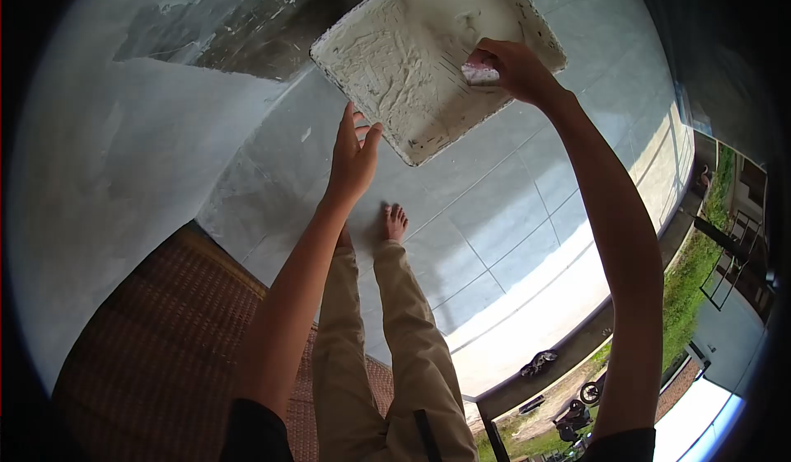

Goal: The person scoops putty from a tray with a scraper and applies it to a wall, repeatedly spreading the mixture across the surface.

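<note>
Looking from: the head camera, down along both outstretched arms.
Gripping hand: right hand, clenched around a small pinkish tool, with the fingers wrapped over its top.
Held thing: mostly hidden under the fingers; possibly a small roller or a sponge.
Where it sits: inside the paint tray, on the ribbed slope at the tray's right side, touching the white-coated surface.
Free hand: left hand, flat with fingers spread and holding nothing. It hovers left of the grip and nearer the body, just beside the tray's near corner.
Under the grip: grey tiled floor, on which the tray lies.
Nearer the body than the grip: a bare foot and tan trousers.
Far left of the grip: white wall and brown woven mat.
Risk, tray: pressing hard on the slope could slide or tip the tray, since the left hand is not steadying it.
Risk, drips: lifting an overloaded tool past the rim could spatter the tiles, trousers or foot.
Risk, grip: a wet coating may let the tool slip in the fist.
</note>
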A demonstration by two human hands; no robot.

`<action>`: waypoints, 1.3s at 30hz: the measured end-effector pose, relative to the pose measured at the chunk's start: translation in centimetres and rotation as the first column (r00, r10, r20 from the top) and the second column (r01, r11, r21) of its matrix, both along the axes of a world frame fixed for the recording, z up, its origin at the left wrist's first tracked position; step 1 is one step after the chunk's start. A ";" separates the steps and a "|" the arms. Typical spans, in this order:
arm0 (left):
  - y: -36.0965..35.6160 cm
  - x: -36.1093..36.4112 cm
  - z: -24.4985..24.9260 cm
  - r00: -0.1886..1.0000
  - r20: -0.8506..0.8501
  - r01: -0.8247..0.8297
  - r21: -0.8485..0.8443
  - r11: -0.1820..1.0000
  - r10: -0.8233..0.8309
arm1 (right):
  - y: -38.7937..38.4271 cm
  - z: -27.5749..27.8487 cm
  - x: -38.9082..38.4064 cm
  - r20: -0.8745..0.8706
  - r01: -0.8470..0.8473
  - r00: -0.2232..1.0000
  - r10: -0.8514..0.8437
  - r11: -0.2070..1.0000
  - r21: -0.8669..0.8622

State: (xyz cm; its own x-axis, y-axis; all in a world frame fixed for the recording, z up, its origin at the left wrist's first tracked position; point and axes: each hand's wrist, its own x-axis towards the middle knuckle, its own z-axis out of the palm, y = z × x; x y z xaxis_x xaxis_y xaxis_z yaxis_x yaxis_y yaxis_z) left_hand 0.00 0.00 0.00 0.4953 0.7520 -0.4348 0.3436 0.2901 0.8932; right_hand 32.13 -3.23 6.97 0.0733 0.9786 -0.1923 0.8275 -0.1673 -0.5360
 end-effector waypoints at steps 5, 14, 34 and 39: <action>0.3 -0.1 0.1 1.000 0.000 0.000 0.002 1.000 0.000 | 2.1 0.3 -0.4 0.041 -0.164 0.982 0.183 0.944 -0.286; -0.1 -0.1 0.1 1.000 -0.006 0.000 0.001 1.000 0.000 | 5.0 1.4 -1.2 0.067 -0.285 0.928 0.366 0.814 -0.505; -0.3 -0.2 0.2 1.000 -0.002 0.006 -0.019 1.000 -0.006 | 8.6 1.2 -1.8 0.047 -0.281 0.863 0.503 0.557 -0.781; -0.2 -0.2 0.3 1.000 -0.019 0.006 -0.019 1.000 -0.007 | 8.8 1.2 -1.5 0.015 -0.310 0.873 0.487 0.578 -0.755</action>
